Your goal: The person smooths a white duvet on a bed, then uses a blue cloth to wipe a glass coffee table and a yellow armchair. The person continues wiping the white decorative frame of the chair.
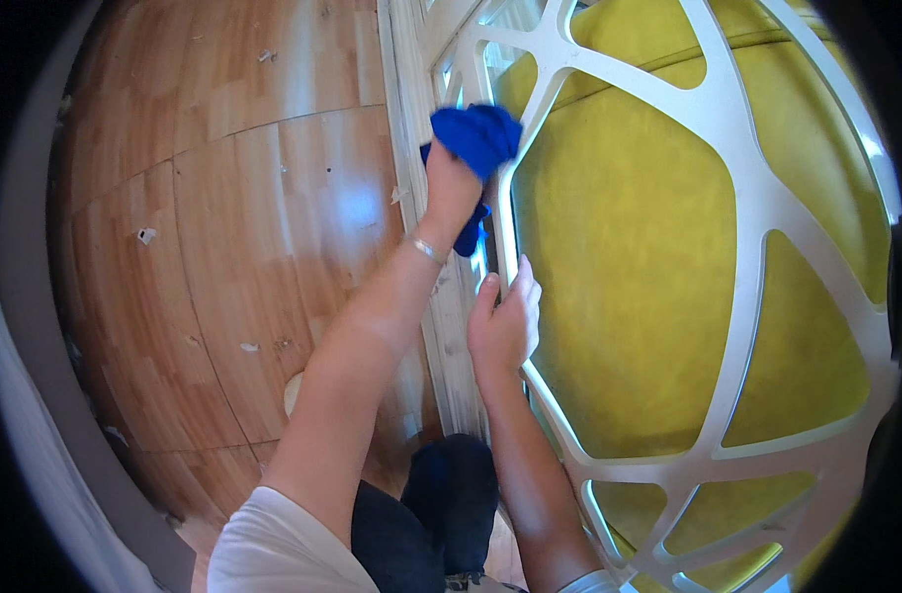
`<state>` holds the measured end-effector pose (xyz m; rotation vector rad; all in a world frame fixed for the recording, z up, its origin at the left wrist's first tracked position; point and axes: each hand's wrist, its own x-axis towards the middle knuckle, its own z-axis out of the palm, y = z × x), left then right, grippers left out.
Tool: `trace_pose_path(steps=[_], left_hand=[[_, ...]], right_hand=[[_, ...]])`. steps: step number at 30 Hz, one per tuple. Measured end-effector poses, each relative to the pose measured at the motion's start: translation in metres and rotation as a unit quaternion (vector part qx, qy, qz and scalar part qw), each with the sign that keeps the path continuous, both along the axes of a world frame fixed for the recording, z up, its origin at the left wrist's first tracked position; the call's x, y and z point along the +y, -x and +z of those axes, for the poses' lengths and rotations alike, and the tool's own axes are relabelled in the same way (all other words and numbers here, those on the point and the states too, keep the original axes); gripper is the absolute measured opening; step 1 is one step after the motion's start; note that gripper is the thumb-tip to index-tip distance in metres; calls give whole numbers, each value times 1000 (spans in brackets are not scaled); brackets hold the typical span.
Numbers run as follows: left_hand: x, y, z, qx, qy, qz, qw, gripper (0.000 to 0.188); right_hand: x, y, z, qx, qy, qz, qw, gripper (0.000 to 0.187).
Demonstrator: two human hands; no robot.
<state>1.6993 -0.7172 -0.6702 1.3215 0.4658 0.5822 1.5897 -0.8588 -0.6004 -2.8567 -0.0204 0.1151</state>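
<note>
My left hand is closed on a bright blue cloth, which covers most of its fingers. The cloth lies against the inner edge of a white lattice panel with large, rounded openings, and part of it hangs below the wrist. Lower down, my right hand grips a narrow strut of the same panel, with the thumb on one side and the fingers on the other. Behind the openings is a yellow-green padded surface with a seam across its upper part.
A whitish, worn ledge runs along the panel's left side. Wood-patterned flooring spreads to the left, with small white scraps scattered on it. A pale round object is partly hidden by my left forearm. Greyish fabric borders the far left.
</note>
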Motion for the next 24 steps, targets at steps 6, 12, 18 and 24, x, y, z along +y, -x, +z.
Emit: trace_pose_path(steps=[6, 12, 18, 24], left_hand=[[3, -28, 12, 61, 246, -4, 967, 51], [-25, 17, -3, 62, 95, -36, 993, 47], [-43, 67, 0, 81, 20, -106, 991, 41], [-79, 110, -5, 74, 202, -162, 963, 49]], right_hand=[[8, 3, 4, 4, 10, 3, 1000, 64], [5, 3, 0, -3, 2, 16, 1000, 63], [5, 3, 0, -14, 1, 13, 1000, 60], [-2, 5, -4, -21, -59, 38, 997, 58]])
